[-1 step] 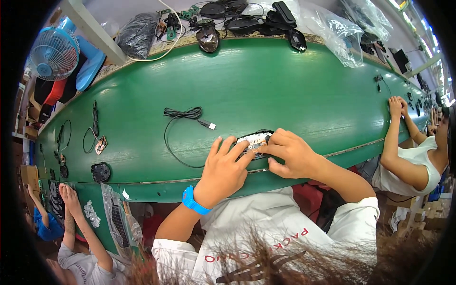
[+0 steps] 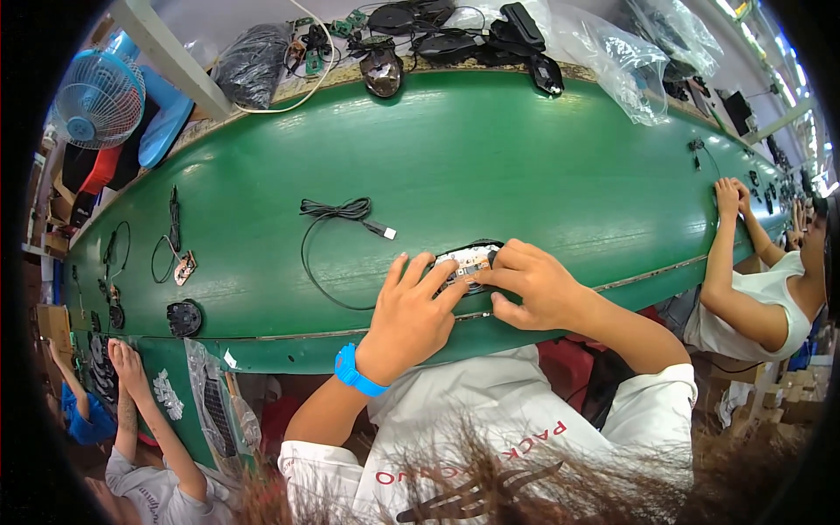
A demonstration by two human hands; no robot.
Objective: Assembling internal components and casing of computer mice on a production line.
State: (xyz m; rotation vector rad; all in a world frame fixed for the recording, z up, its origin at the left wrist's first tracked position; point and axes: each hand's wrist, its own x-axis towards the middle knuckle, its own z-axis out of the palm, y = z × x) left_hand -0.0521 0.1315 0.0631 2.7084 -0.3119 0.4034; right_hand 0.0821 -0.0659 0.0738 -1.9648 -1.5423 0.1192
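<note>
An opened computer mouse, its pale circuit board bared inside a black shell, lies on the green work surface in front of me. Its black cable is bundled to the left and ends in a USB plug. My left hand, with a blue watch on the wrist, grips the near-left side of the mouse, thumb and fingertips at the board. From the right, my right hand holds the other end, its forefinger and thumb bent in at the board's edge. The fingertips partly hide the mouse.
A black mouse shell and a small board with cable lie to the left. Along the far edge are several mice and plastic bags. A blue fan stands far left. Co-workers' hands are at the right, others at the left.
</note>
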